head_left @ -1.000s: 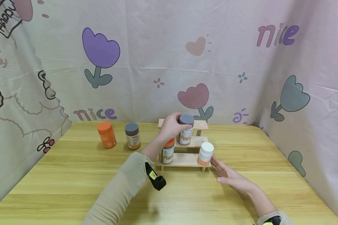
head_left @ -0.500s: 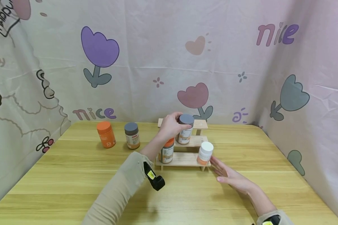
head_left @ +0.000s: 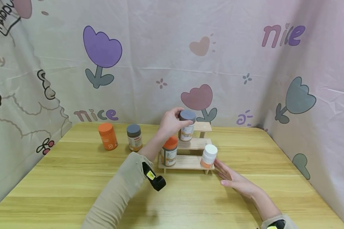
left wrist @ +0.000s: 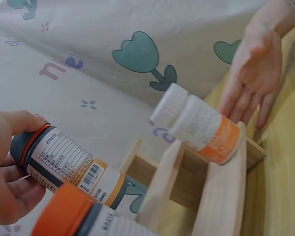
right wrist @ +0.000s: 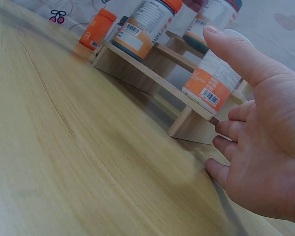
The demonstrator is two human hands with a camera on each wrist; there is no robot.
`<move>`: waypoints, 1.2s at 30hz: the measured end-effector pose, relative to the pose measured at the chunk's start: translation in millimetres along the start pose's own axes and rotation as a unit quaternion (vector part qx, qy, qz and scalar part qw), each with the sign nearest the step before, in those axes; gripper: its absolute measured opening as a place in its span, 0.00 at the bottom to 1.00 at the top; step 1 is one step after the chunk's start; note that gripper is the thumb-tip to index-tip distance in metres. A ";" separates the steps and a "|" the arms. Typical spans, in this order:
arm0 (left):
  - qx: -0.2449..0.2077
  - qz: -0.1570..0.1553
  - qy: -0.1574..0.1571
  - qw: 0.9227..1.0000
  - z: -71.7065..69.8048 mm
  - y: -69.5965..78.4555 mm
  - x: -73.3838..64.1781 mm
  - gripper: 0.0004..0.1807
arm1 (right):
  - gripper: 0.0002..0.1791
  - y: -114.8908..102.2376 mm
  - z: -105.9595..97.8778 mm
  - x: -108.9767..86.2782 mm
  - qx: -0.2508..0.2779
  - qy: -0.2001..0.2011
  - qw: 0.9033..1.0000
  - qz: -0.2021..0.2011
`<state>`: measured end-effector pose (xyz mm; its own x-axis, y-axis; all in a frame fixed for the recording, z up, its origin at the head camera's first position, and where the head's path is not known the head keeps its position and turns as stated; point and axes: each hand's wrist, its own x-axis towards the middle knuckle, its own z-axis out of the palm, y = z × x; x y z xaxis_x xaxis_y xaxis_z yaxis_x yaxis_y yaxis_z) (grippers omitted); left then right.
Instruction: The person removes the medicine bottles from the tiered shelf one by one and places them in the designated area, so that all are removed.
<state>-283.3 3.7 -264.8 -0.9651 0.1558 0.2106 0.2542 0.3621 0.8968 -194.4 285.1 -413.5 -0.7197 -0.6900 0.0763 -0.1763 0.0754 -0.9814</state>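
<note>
My left hand [head_left: 172, 122] grips a grey-lidded supplement bottle [head_left: 187, 132] near its lid, above the middle step of a small three-step wooden rack [head_left: 189, 162]. In the left wrist view this bottle [left wrist: 71, 164] tilts and its base looks apart from the wood. On the bottom step stand an orange-lidded bottle [head_left: 170, 152] at the left and a white-lidded pill bottle [head_left: 209, 156] at the right. Beside the rack's right end, my right hand [head_left: 239, 184] has its fingers extended; whether the fingertips touch the wood I cannot tell.
On the table [head_left: 74, 190], left of the rack, stand an orange bottle [head_left: 108, 137] and another grey-lidded bottle [head_left: 135, 138]. A patterned cloth [head_left: 149, 47] hangs behind the table and along its sides.
My left hand has raised the grey-lidded bottle slightly from the middle step and shifted it a little left, showing more of the orange-lidded bottle. My right hand has stayed in place.
</note>
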 end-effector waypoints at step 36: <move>-0.028 0.033 0.094 0.995 -87.9 -1.1 -24.3 0.30 | 0.43 -0.5 0.3 -0.1 0.009 -0.003 1.000 -0.007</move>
<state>-265.7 -81.3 -236.7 -0.9424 0.0015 0.3344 0.3191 0.3034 0.8978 -194.0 285.0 -413.0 -0.7128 -0.6957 0.0896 -0.1753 0.0530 -0.9831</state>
